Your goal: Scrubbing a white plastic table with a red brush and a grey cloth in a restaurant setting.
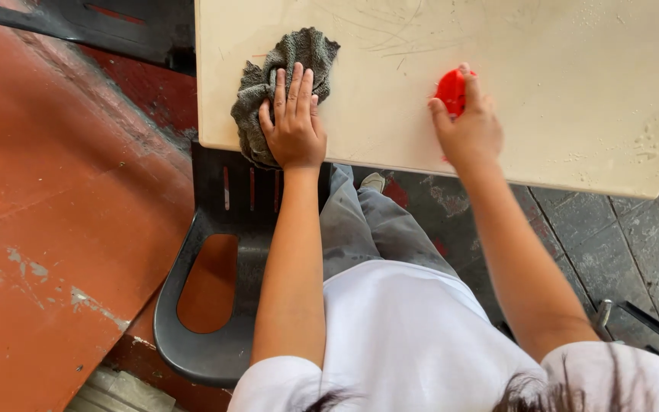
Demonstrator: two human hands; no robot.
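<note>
A cream table top (543, 91) fills the upper part of the head view. My left hand (293, 122) lies flat, fingers together, on a crumpled grey-green cloth (299, 53) near the table's left front corner; part of the cloth hangs over the edge. My right hand (468, 126) grips a small red object (450, 90), pressed against the table surface further right. What the red object is cannot be told. Scratch marks and water droplets show on the table top.
A dark grey plastic chair (215, 267) stands under the table's left corner, beside my grey-trousered legs. A worn red floor (62, 206) lies to the left, grey tiles (619, 244) to the right. Another dark chair's edge (657, 324) shows at lower right.
</note>
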